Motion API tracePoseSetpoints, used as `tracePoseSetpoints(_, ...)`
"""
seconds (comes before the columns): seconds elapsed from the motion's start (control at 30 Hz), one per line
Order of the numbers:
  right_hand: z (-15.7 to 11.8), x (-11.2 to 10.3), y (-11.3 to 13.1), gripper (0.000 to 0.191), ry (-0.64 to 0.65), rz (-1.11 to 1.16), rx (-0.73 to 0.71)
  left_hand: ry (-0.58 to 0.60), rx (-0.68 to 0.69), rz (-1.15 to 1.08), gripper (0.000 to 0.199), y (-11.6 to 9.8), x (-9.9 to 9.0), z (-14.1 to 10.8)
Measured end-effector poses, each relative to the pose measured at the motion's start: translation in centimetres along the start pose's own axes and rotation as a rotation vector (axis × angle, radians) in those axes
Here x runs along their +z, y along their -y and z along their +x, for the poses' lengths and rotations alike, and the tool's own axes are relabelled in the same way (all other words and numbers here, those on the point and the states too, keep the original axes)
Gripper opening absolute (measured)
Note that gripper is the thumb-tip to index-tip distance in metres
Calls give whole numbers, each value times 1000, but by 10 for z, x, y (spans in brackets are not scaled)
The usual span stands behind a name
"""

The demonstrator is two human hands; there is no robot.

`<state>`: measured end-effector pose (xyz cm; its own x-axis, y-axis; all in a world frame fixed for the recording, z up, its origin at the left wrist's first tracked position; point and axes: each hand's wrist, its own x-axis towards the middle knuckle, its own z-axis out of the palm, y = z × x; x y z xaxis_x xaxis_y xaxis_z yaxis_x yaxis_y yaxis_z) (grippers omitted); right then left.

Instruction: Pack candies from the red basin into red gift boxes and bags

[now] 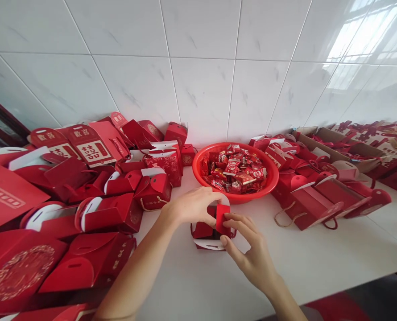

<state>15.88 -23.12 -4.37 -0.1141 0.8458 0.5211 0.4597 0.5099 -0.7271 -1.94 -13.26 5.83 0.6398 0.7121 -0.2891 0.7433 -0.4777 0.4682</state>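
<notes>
A small red gift box (203, 230) stands open on the white table in front of me, its white-lined front flap (211, 244) folded outward. My left hand (195, 206) reaches over the box's far left side, fingers curled around its back edge and thumb dipping toward the opening. A bright red flat piece (222, 219) stands upright at the box's right side; whether it belongs to the box I cannot tell. The fingertips of my right hand (248, 243) press on that piece from the right, with the thumb near the front flap. The box's inside is mostly hidden.
Behind the box sits a red plastic basket (203, 180) of wrapped candies (238, 171). Many red gift boxes (108, 216) crowd the left side. More boxes (315, 203) with rope handles and a cardboard carton (362, 156) stand right. A tiled wall (201, 89) bounds the table (319, 258).
</notes>
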Motion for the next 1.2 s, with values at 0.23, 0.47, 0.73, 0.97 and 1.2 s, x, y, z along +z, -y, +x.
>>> tracePoseSetpoints(0.23,1,-2,-3,18,47,24,-48,65,152,-102,25,10,-10,-4)
tracePoseSetpoints(0.47,2,-3,-4,11,75,71,-38,70,198,-74,30,18,-11,-4)
tracePoseSetpoints(0.73,1,-2,-8,12,97,74,-14,65,96,20,44,20,-7,-2)
tracePoseSetpoints(0.97,-1,1,-10,11,79,85,-24,30,-29,119,48,12,1,0)
tracePoseSetpoints(1.2,-7,3,-13,13,40,94,-46,30,4,156,41,7,3,-1)
